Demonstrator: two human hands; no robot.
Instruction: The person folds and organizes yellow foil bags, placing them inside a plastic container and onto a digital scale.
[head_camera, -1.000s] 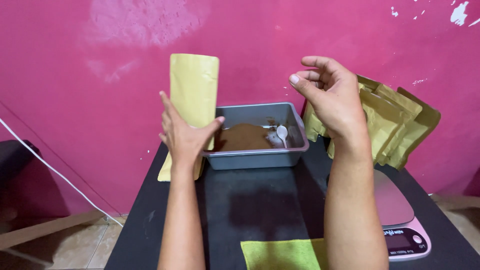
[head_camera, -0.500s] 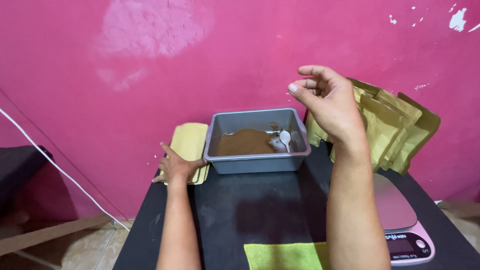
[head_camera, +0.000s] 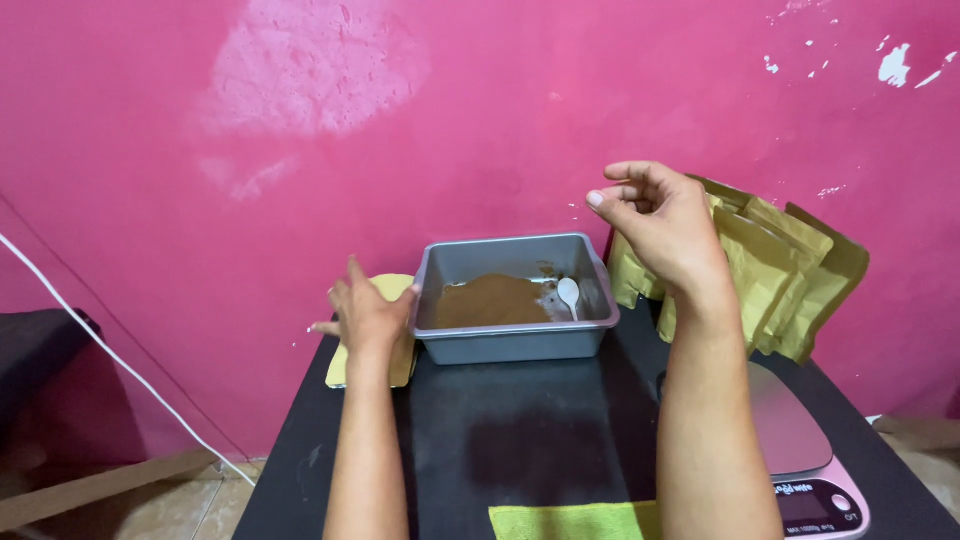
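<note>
My left hand (head_camera: 368, 318) rests flat on a yellow-brown pouch (head_camera: 396, 290) that lies on the black table (head_camera: 520, 440), just left of a grey tub (head_camera: 515, 340). The tub holds brown powder (head_camera: 490, 300) and a white spoon (head_camera: 569, 295). My right hand (head_camera: 660, 225) is raised above the tub's right side, fingers loosely curled, holding nothing. Behind it several yellow-brown pouches (head_camera: 790, 280) stand leaning on the pink wall.
A kitchen scale (head_camera: 800, 450) with a steel top sits at the table's right front. A yellow-green cloth (head_camera: 570, 520) lies at the near edge. A white cable (head_camera: 120, 370) runs down the wall at left. Floor and a wooden plank show lower left.
My left hand held a pouch upright, then lowered it and laid it flat on the table left of the tub. My right hand stayed raised.
</note>
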